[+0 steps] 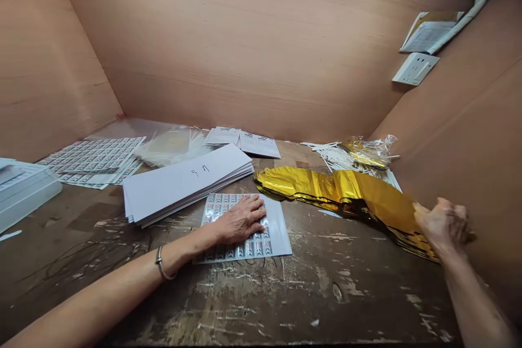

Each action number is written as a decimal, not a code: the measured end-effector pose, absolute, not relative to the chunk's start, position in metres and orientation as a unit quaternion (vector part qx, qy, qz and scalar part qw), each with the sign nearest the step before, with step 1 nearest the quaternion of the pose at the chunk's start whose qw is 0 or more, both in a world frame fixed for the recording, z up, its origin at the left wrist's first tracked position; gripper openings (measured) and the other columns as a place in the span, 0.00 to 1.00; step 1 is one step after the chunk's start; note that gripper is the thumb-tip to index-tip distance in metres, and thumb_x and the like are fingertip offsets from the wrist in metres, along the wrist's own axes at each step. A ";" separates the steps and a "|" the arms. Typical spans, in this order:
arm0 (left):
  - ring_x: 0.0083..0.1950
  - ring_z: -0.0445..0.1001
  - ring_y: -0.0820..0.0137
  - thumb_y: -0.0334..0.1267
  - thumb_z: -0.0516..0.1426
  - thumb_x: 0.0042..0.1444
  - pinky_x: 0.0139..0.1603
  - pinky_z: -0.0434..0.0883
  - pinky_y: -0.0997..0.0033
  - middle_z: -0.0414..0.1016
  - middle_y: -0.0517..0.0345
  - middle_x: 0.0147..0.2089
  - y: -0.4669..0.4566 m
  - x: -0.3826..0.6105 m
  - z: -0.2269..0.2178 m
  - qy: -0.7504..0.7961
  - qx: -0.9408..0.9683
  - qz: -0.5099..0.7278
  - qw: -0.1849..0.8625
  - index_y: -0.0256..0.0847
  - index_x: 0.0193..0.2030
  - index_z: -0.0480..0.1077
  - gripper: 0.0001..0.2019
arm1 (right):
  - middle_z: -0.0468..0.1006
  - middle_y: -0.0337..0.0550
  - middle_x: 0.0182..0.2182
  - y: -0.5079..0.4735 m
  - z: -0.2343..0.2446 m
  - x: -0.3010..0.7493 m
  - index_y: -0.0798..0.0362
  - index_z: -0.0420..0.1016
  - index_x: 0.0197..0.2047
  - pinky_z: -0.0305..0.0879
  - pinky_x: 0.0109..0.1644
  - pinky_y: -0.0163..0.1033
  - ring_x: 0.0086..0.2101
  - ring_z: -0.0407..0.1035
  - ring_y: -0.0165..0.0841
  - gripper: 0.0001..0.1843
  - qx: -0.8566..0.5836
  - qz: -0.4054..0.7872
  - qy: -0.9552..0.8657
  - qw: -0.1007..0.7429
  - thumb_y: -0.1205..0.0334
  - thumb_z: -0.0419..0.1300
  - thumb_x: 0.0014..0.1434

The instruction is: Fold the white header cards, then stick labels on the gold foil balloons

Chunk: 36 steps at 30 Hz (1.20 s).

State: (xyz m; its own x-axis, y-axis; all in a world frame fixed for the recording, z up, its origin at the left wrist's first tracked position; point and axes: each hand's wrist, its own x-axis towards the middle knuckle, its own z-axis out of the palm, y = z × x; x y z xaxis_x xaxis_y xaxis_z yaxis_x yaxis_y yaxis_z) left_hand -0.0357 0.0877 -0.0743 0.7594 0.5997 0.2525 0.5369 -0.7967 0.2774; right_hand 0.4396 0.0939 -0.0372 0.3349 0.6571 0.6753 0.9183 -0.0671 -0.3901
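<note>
My left hand (241, 219) lies flat, fingers spread, on a sheet of small CE-mark stickers (256, 250). The sheet's right strip is bare backing. A long stack of flat gold foil balloons (302, 184) stretches from beside the sheet toward the right wall. At its right end my right hand (446, 225) is closed with curled fingers, slightly blurred, the thumb against the edge of the foil. The upper foil there looks raised, and the fingertips are partly hidden. Behind my left hand sits a stack of white cards (187, 182) with handwritten marks.
More sticker sheets (95, 155) and clear plastic bags (173, 147) lie at the back left. Printed leaflets (259, 144) are at the back middle. White sticks (328, 155) and bagged gold foil (369, 155) lie back right. A plastic box (28, 196) stands left; wooden walls enclose the worn table.
</note>
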 end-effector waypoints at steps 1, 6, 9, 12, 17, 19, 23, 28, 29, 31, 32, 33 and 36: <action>0.53 0.60 0.63 0.43 0.48 0.57 0.58 0.53 0.54 0.64 0.51 0.46 0.088 -0.036 -0.076 0.307 0.935 0.158 0.085 0.39 0.40 0.64 0.11 | 0.69 0.60 0.30 0.086 -0.035 0.417 0.49 0.70 0.28 0.56 0.33 0.52 0.34 0.65 0.47 0.07 -0.728 -0.176 -0.560 0.354 0.55 0.56 0.48; 0.62 0.48 0.57 0.47 0.48 0.57 0.59 0.52 0.53 0.53 0.43 0.59 0.090 -0.036 -0.085 0.341 0.927 0.147 0.062 0.37 0.54 0.56 0.22 | 0.71 0.46 0.34 0.069 -0.033 0.269 0.53 0.71 0.37 0.61 0.40 0.40 0.35 0.66 0.35 0.10 -0.538 0.053 -0.794 0.276 0.60 0.51 0.56; 0.63 0.47 0.54 0.51 0.47 0.56 0.59 0.51 0.50 0.53 0.41 0.59 0.087 -0.037 -0.086 0.358 0.922 0.131 0.058 0.37 0.54 0.58 0.24 | 0.69 0.45 0.34 0.073 -0.045 0.206 0.54 0.72 0.36 0.61 0.38 0.36 0.34 0.64 0.31 0.10 -0.467 0.114 -0.846 0.231 0.65 0.49 0.58; 0.63 0.47 0.52 0.51 0.46 0.57 0.59 0.50 0.47 0.54 0.43 0.60 0.083 -0.037 -0.084 0.352 0.925 0.125 0.066 0.42 0.54 0.60 0.22 | 0.68 0.44 0.33 0.087 -0.062 0.173 0.55 0.72 0.36 0.59 0.38 0.35 0.33 0.63 0.31 0.08 -0.454 0.110 -0.861 0.202 0.68 0.51 0.57; 0.64 0.44 0.53 0.53 0.46 0.56 0.61 0.47 0.50 0.52 0.42 0.62 0.078 -0.038 -0.084 0.360 0.919 0.128 0.096 0.39 0.57 0.56 0.27 | 0.66 0.42 0.29 0.108 -0.078 0.153 0.54 0.70 0.27 0.56 0.34 0.34 0.30 0.60 0.30 0.09 -0.443 0.080 -0.874 0.182 0.69 0.51 0.56; 0.65 0.43 0.54 0.55 0.46 0.55 0.61 0.46 0.51 0.51 0.40 0.62 0.077 -0.039 -0.084 0.378 0.911 0.122 0.113 0.35 0.59 0.51 0.31 | 0.65 0.41 0.28 0.109 -0.079 0.151 0.54 0.70 0.25 0.55 0.33 0.33 0.30 0.59 0.30 0.11 -0.429 0.075 -0.880 0.190 0.70 0.50 0.56; 0.65 0.42 0.55 0.56 0.46 0.54 0.61 0.45 0.53 0.51 0.39 0.62 0.078 -0.039 -0.086 0.384 0.904 0.136 0.131 0.34 0.60 0.49 0.33 | 0.65 0.40 0.26 0.108 -0.079 0.148 0.55 0.70 0.25 0.55 0.33 0.33 0.30 0.60 0.29 0.11 -0.420 0.083 -0.883 0.190 0.71 0.51 0.55; 0.64 0.44 0.56 0.55 0.48 0.53 0.62 0.46 0.53 0.54 0.39 0.61 0.077 -0.038 -0.082 0.379 0.903 0.148 0.137 0.33 0.59 0.51 0.32 | 0.67 0.41 0.27 0.111 -0.079 0.143 0.55 0.71 0.27 0.56 0.35 0.32 0.31 0.62 0.29 0.08 -0.452 0.112 -0.862 0.200 0.71 0.53 0.53; 0.64 0.45 0.55 0.54 0.48 0.53 0.62 0.46 0.53 0.54 0.39 0.61 0.077 -0.038 -0.081 0.382 0.903 0.142 0.138 0.32 0.59 0.51 0.33 | 0.68 0.41 0.27 0.112 -0.079 0.142 0.55 0.71 0.27 0.56 0.36 0.32 0.31 0.63 0.29 0.07 -0.458 0.124 -0.856 0.205 0.71 0.53 0.52; 0.64 0.44 0.54 0.54 0.49 0.53 0.62 0.46 0.52 0.53 0.37 0.61 0.077 -0.037 -0.079 0.388 0.902 0.131 0.140 0.30 0.59 0.50 0.34 | 0.68 0.40 0.27 0.115 -0.079 0.142 0.56 0.71 0.27 0.57 0.36 0.33 0.31 0.63 0.29 0.06 -0.470 0.146 -0.846 0.206 0.72 0.54 0.51; 0.64 0.44 0.53 0.54 0.49 0.53 0.62 0.46 0.52 0.52 0.36 0.61 0.077 -0.037 -0.079 0.389 0.901 0.129 0.141 0.29 0.59 0.50 0.34 | 0.69 0.40 0.27 0.116 -0.080 0.142 0.56 0.70 0.26 0.57 0.36 0.33 0.31 0.63 0.29 0.05 -0.475 0.153 -0.842 0.205 0.71 0.55 0.51; 0.64 0.44 0.53 0.54 0.49 0.53 0.62 0.46 0.52 0.52 0.36 0.61 0.077 -0.037 -0.080 0.388 0.901 0.132 0.142 0.29 0.59 0.50 0.34 | 0.69 0.41 0.28 0.117 -0.080 0.142 0.56 0.70 0.27 0.57 0.36 0.33 0.31 0.63 0.29 0.04 -0.480 0.156 -0.838 0.208 0.71 0.55 0.50; 0.64 0.45 0.54 0.55 0.50 0.52 0.61 0.48 0.51 0.53 0.39 0.61 0.076 -0.038 -0.081 0.379 0.899 0.164 0.145 0.33 0.58 0.52 0.32 | 0.70 0.42 0.30 0.119 -0.081 0.141 0.56 0.70 0.31 0.57 0.37 0.34 0.32 0.64 0.30 0.03 -0.480 0.152 -0.832 0.233 0.70 0.57 0.50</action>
